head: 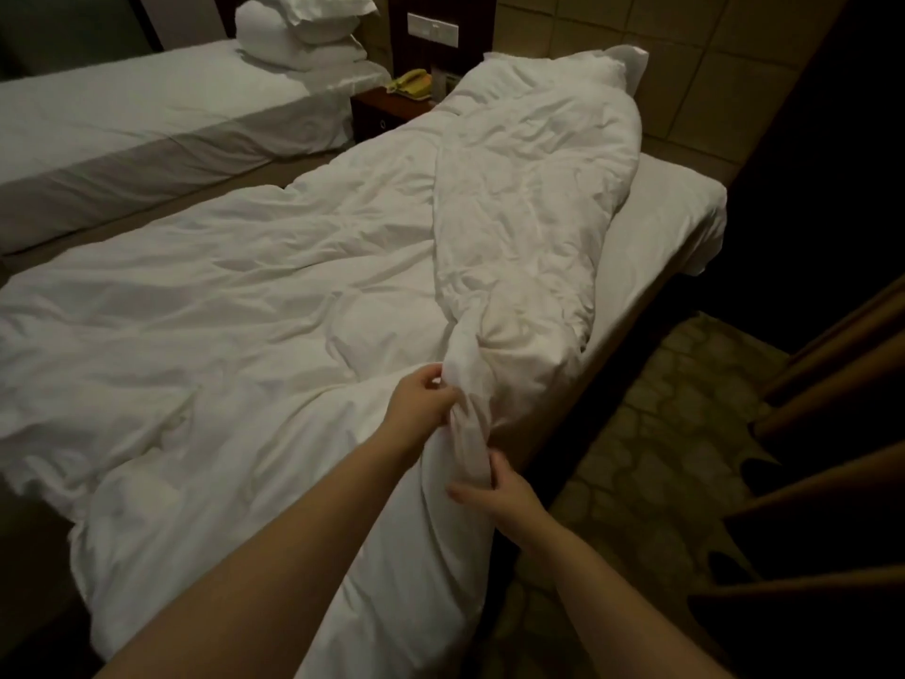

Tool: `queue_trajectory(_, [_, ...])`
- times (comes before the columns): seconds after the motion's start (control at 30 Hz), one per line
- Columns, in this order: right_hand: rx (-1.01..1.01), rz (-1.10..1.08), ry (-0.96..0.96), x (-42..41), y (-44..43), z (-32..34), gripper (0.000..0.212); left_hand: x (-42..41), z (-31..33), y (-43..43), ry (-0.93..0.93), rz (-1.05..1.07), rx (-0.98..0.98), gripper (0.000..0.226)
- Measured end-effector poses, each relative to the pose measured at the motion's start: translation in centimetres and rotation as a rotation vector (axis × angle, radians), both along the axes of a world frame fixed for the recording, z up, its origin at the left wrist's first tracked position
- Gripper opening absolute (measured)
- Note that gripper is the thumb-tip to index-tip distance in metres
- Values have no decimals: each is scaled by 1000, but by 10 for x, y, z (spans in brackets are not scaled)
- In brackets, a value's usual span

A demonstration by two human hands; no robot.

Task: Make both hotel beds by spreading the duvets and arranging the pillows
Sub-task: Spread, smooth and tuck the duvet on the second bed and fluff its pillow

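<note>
In a dim hotel room, two beds are standing side by side. The white duvet [245,286] is lying crumpled along the near bed [656,223], its long axis pointing at the headboard and its right side folded over into a ridge. The left hand [423,401] is gripping the ridge's bunched near end, fingers curled round it. Just below, the right hand [504,494] is pinching the same fabric.

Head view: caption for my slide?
Left hand and right hand grip the rumpled duvet on the near bed; pillows stacked on the far bed.
</note>
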State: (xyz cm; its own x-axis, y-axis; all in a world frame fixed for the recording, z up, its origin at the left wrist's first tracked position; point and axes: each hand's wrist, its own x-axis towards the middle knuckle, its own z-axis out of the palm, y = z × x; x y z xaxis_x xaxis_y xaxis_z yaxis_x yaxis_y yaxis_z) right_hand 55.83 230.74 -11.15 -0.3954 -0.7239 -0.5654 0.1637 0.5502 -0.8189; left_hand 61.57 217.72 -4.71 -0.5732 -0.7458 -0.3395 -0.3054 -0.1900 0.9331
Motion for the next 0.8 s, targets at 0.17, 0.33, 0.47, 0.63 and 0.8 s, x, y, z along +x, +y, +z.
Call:
queue_trajectory(0.17, [-137,-193,112,32,15,19,6,10,14,24,5,-78,-181,31])
queue_trajectory(0.33, [-323,-565,-6,57,32,51,15,60,10,81,-274,-275,-513,47])
queue_trajectory(0.47, [-346,-569,-112,93,50,74,6,134,-7,120,-359,-333,-648,77])
queue_trajectory(0.63, [-356,-485,-140,152,58,87,11,173,-28,134,-574,-227,-527,79])
queue_trajectory(0.8, [-443,-192,18,186,45,93,36,194,-11,111,-314,-126,-309,29])
